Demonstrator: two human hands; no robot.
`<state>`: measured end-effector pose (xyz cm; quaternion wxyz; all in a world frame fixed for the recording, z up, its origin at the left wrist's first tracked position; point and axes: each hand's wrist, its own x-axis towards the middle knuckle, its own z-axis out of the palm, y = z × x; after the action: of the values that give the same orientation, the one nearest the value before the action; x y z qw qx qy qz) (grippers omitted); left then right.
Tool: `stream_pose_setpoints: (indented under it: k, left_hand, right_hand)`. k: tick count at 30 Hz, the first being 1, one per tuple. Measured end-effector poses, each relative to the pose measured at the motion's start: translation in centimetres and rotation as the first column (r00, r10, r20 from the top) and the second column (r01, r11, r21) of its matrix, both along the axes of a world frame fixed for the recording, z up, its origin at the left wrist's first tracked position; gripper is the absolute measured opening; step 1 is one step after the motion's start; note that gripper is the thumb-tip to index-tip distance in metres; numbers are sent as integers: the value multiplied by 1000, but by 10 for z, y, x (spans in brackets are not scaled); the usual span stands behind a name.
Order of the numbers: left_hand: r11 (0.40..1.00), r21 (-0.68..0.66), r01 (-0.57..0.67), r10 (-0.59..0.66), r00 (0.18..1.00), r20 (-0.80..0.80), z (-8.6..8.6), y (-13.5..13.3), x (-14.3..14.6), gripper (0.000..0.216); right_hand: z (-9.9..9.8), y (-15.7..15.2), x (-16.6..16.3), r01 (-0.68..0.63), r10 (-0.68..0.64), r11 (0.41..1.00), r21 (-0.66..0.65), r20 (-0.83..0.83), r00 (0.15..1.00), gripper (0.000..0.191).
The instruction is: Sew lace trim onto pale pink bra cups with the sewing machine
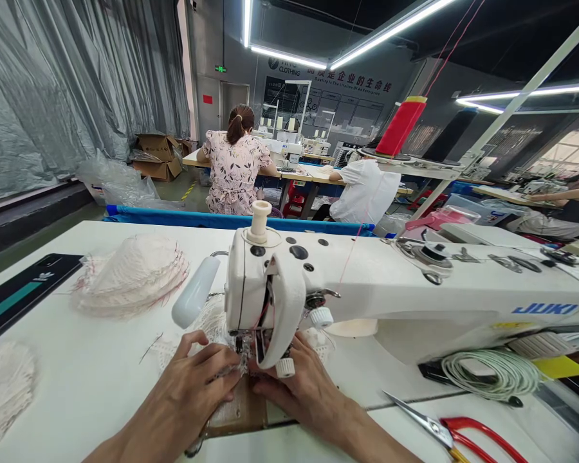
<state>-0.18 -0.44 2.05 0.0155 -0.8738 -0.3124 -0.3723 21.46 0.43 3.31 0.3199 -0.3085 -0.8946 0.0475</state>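
Half-curled, left grip [197, 376] and right grip [307, 384] touch white lace [215, 320].

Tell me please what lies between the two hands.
In the head view, the presser foot and a brownish plate lie between left hand and right hand.

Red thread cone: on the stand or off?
On. The red cone stands with its wide end resting on the stand.
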Motion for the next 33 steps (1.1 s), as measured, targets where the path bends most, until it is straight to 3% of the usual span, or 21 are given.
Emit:
stream_pose_setpoints:
  k: [4,8,12,18,24,30,33]
  left_hand:
    - [999,-48,16,-15,1000,7,11,-1,3,25]
    - [1000,-14,20,-19,1000,17,16,0,4,30]
    - [1000,25,16,-15,999,-44,12,0,-1,16]
    - [999,16,46,-43,988,-148,8,0,-7,12]
    - [994,106,40,-23,988,-152,2,-2,-8,23]
    - [999,7,47,-46,991,-126,-13,-3,-7,10]
    - [999,-53,7,-12,995,-101,-13,-5,-3,25]
  right_hand:
    - [4,-8,-3,-39,36,999,27,85,996,21]
    - [4,-12,-6,-114,116,993,-23,132,984,24]
    - [5,-10,-6,-98,100,995,-21,159,982,23]
    - [5,-10,-3,-92,92,996,-8,191,977,25]
    - [3,-9,0,-98,97,995,-7,193,976,26]
    - [7,-7,1,-106,106,994,-11,203,974,23]
    - [10,-8,0,-104,102,995,-1,231,968,22]
